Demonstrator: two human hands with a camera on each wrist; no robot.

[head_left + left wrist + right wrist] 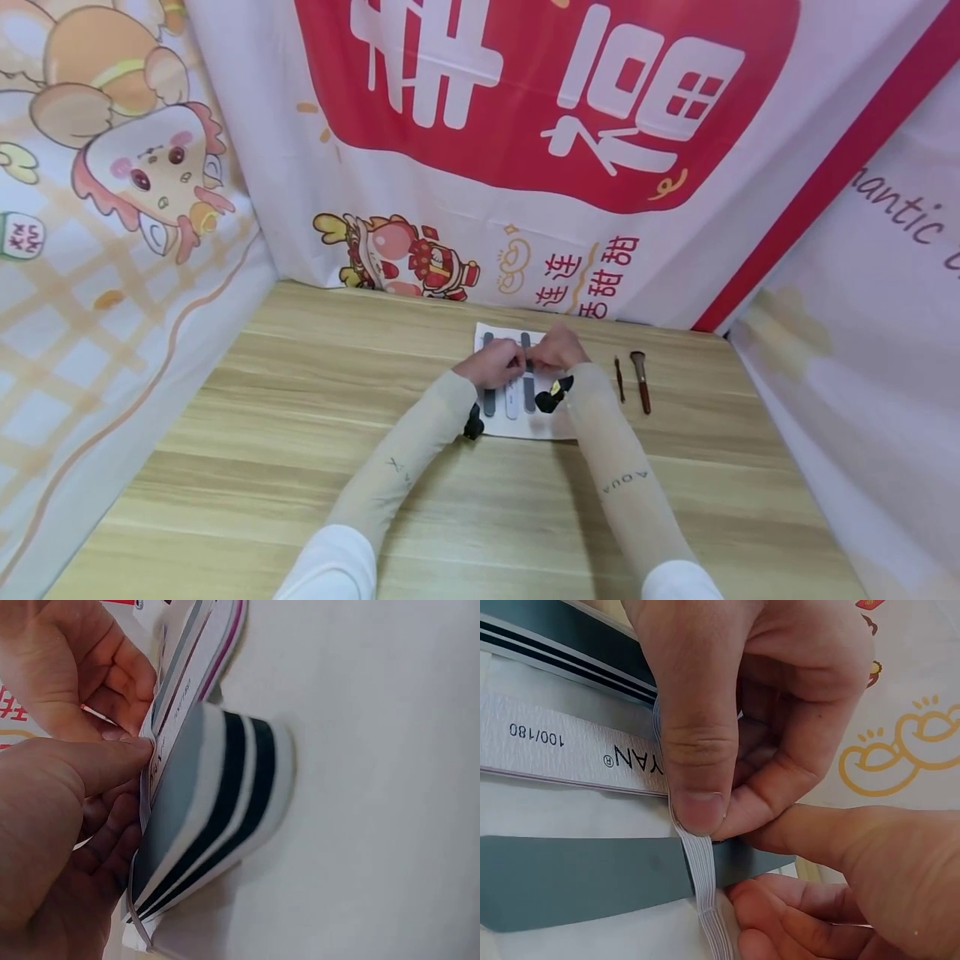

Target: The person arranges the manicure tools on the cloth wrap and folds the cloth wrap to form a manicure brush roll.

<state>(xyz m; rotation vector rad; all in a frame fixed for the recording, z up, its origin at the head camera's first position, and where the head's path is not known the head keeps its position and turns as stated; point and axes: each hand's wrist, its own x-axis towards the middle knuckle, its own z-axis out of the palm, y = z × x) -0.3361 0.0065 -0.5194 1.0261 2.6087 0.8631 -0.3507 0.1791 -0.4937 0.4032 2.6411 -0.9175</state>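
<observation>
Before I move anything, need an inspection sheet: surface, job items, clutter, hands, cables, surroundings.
Surface: wood-grain table with a white sheet on it.
Job's things: in the head view, white file between left gray file and right gray file, on the sheet; elastic band crosses the right gray file.
Clutter: brush and slim tool, kind unclear, lie right of the sheet.
Hands: left hand pinches the band; right hand has fingers curled beside it, grip unclear.
Cables: nothing seen.
Surroundings: printed cloth behind the table and on both sides.
</observation>
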